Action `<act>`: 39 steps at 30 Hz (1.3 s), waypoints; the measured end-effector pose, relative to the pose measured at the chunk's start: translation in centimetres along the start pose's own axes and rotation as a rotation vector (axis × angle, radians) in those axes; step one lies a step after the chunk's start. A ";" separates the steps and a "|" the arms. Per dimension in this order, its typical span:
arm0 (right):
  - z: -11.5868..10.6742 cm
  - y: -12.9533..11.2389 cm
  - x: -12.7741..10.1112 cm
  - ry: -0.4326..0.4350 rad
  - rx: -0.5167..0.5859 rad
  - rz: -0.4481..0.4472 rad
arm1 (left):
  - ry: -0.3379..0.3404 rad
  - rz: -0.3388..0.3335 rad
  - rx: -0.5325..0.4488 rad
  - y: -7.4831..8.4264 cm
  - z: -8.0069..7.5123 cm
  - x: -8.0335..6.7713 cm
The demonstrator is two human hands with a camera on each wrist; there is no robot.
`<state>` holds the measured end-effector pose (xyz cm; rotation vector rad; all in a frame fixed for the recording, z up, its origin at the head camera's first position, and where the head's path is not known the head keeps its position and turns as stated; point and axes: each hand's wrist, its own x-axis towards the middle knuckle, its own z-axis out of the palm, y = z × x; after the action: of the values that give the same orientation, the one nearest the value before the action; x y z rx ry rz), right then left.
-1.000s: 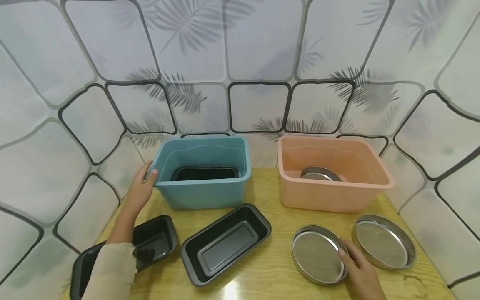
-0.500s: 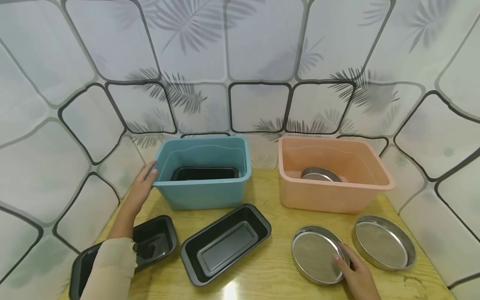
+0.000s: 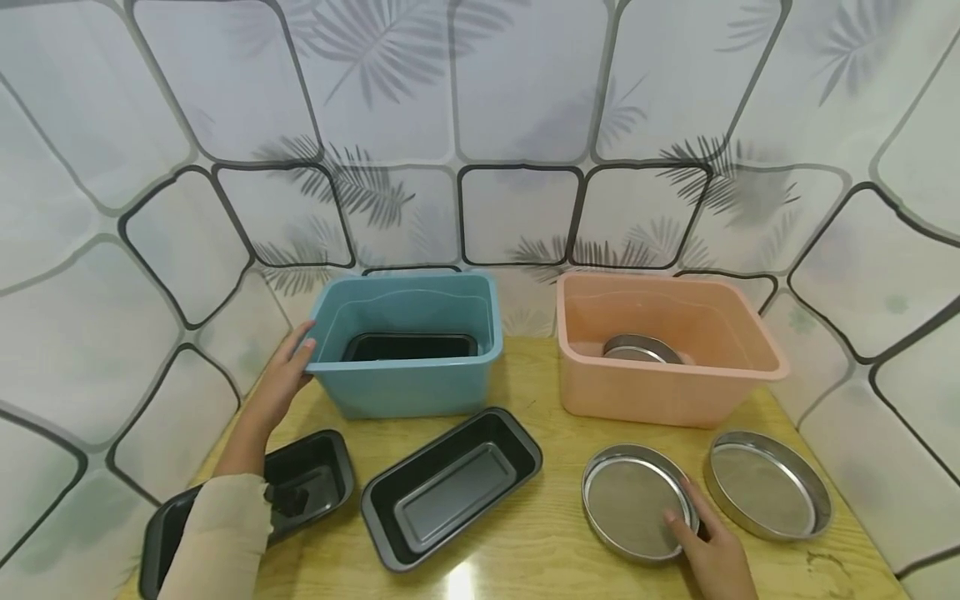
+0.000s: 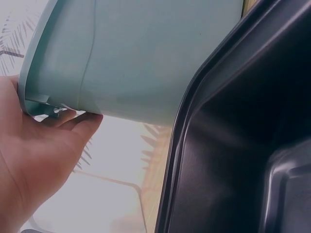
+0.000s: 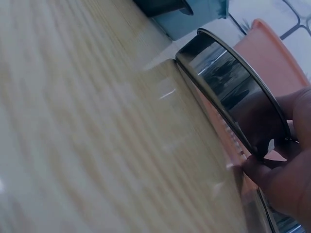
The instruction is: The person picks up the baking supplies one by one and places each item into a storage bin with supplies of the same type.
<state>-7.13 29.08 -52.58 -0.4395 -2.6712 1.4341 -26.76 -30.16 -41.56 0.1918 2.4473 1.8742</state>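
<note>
Plastic tubs, 2: one blue tub (image 3: 408, 367) at the back left of the wooden table (image 3: 555, 533), one peach tub (image 3: 667, 371) at the back right, well apart from each other

Black loaf pans, 3: one inside the blue tub (image 3: 411, 346); one loaf pan on the table just in front of that tub (image 3: 452, 487), set at a slant; one at the table's left front corner (image 3: 300, 492), partly hidden under a beige sleeve (image 3: 217, 537)

Round steel pans, 3: one lying in the peach tub (image 3: 637, 348); two on the table in front of it, side by side and near each other, the left round pan (image 3: 637, 502) and the right round pan (image 3: 767, 483)

Contents: blue tub holds one black loaf pan only; peach tub holds one round steel pan only, as far as the head view shows

Left hand (image 3: 281, 385): at the blue tub's left end, fingers curled under the rim and thumb on top, holding the rim; the left wrist view shows fingertips tucked beneath the lip

Right hand (image 3: 712, 554): at the near right edge of the left round pan, thumb inside the rim and fingers on the outer wall, pinching the edge; in the right wrist view that side of the pan stands tilted above the tabletop
</note>
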 end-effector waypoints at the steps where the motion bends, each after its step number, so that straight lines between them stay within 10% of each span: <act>1: 0.0 0.0 -0.1 0.013 0.007 -0.024 | -0.007 0.001 -0.004 0.0 0.0 0.0; 20: -4.1 -3.0 -0.4 -0.077 0.266 0.096 | -0.038 -0.007 -0.035 -0.5 -0.2 -0.2; 29: -7.6 -5.7 0.4 0.039 0.650 -0.118 | -0.038 -0.004 -0.048 -0.5 -0.2 -0.2; 39: -11.3 -9.2 3.8 0.100 0.781 -0.212 | -0.032 0.005 -0.069 -0.9 -0.3 0.4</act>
<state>-10.45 34.42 -38.93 -0.1409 -1.7941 2.1163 -27.24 -30.65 -42.28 0.2225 2.3596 1.9387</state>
